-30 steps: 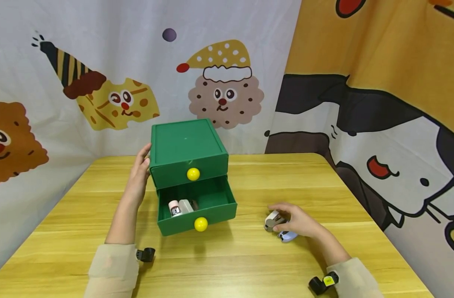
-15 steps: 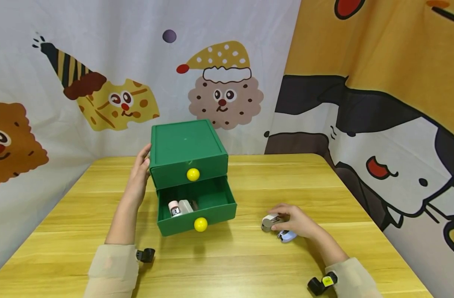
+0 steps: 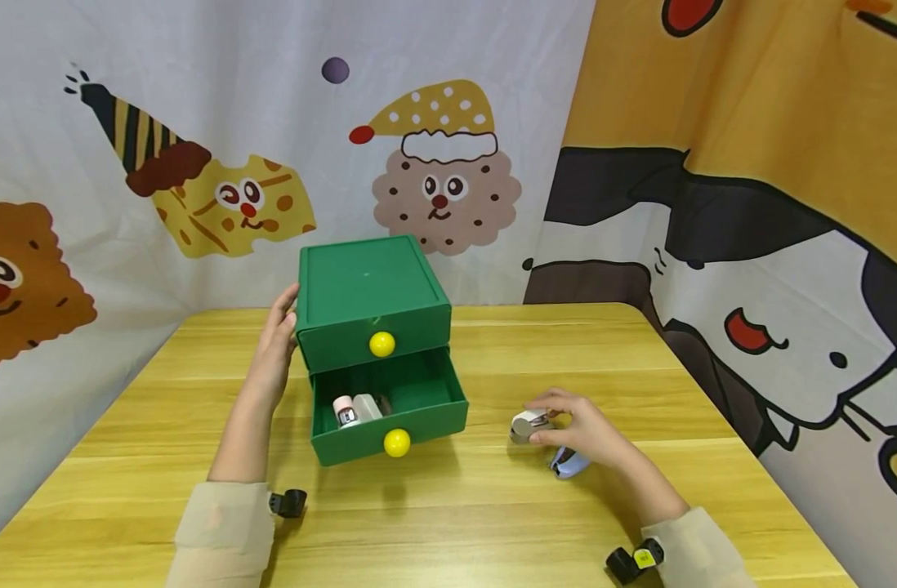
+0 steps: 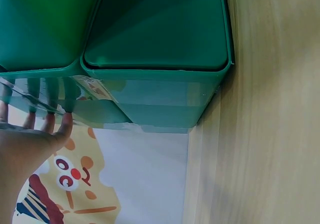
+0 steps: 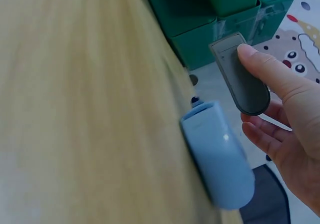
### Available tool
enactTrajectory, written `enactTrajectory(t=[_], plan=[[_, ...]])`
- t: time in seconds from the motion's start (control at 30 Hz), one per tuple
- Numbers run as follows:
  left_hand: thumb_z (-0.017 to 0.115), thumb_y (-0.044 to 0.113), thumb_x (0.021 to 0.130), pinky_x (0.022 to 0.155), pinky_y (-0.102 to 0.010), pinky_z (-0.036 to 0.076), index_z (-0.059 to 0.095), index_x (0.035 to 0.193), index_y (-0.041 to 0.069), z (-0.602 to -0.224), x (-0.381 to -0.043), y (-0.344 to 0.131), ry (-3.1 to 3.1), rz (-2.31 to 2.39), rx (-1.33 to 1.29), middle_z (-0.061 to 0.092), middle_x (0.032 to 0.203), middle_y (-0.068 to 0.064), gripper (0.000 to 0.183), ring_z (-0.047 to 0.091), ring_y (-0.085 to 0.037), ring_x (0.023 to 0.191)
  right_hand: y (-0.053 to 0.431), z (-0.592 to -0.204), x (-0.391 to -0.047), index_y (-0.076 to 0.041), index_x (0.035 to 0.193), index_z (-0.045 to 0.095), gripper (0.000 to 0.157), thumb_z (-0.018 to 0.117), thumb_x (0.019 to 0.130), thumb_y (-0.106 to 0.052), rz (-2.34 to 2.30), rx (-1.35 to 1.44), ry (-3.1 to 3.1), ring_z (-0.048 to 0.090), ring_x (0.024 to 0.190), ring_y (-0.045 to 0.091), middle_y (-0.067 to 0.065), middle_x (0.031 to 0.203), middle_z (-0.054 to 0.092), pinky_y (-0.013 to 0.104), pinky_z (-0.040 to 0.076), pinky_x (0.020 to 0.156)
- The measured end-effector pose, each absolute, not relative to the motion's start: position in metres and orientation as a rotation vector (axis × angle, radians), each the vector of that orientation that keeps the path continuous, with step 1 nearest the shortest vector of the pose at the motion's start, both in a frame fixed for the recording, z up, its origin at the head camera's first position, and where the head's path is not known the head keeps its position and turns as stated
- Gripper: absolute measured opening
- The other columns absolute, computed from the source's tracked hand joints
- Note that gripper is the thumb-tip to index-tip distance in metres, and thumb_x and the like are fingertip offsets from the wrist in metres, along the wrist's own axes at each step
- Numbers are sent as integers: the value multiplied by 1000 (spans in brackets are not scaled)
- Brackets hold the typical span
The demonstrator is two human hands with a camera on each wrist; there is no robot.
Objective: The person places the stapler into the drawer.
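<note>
In the head view, my left hand [image 3: 274,347] lies against the left side of a green two-drawer box [image 3: 368,282]. Its fingers are stretched out along the box's wall in the left wrist view. My right hand [image 3: 582,429] pinches a small grey-and-white stapler [image 3: 524,427] between thumb and fingers. Its flat grey base [image 5: 240,77] faces the right wrist camera, raised above the table. Just below that hand, a light blue mini stapler [image 5: 217,156] lies on the wooden table.
The lower drawer [image 3: 345,447] is pulled out; a pink-capped little bottle [image 3: 344,411] and a whitish object [image 3: 366,407] lie at its left. Yellow ball knobs mark both drawers. A printed curtain [image 3: 257,98] hangs behind the table [image 3: 448,523].
My right hand has lifted the grey-and-white stapler and moved it slightly left, away from the blue stapler. My left hand and the box have stayed in place.
</note>
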State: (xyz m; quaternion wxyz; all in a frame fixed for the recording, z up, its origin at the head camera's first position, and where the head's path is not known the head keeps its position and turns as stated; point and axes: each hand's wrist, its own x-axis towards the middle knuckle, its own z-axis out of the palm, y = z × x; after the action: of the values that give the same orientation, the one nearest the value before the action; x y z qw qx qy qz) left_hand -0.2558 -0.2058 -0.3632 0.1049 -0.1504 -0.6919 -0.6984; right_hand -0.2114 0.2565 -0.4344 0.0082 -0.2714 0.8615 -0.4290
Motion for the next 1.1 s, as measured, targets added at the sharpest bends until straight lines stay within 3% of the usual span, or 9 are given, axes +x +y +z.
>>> enactTrajectory(t=[0.2, 0.43, 0.77, 1.1], plan=[[36, 38, 102, 109, -57, 5, 20, 153, 23, -363, -255, -206, -2035, -2068, -450, 13, 157, -5, 56, 13, -29, 141, 240, -407, -201, -3, 115, 68, 41, 80, 77, -11, -1338, -910, 2800, 57, 92, 21, 7, 114, 63, 42, 49, 77], [36, 38, 102, 109, -56, 5, 19, 153, 22, -361, -254, -205, -2033, -2074, -437, 12, 157, -4, 56, 11, -28, 141, 235, -404, -209, -15, 114, 70, 39, 81, 77, -22, -1413, -1032, 2837, 56, 87, 13, -5, 110, 63, 37, 48, 76], [36, 39, 102, 110, -55, 5, 20, 153, 23, -362, -254, -205, -2036, -2072, -437, 13, 157, -3, 57, 11, -27, 141, 204, -369, -199, -5, 112, 70, 41, 83, 73, -6, -1424, -996, 2920, 57, 89, 21, 5, 108, 65, 38, 47, 75], [36, 38, 102, 110, -55, 5, 19, 154, 22, -362, -253, -205, -2032, -2076, -446, 13, 157, -3, 57, 11, -28, 141, 173, -352, -201, -15, 112, 72, 40, 83, 75, -21, -1520, -1056, 2873, 57, 94, 12, -6, 109, 64, 32, 46, 76]])
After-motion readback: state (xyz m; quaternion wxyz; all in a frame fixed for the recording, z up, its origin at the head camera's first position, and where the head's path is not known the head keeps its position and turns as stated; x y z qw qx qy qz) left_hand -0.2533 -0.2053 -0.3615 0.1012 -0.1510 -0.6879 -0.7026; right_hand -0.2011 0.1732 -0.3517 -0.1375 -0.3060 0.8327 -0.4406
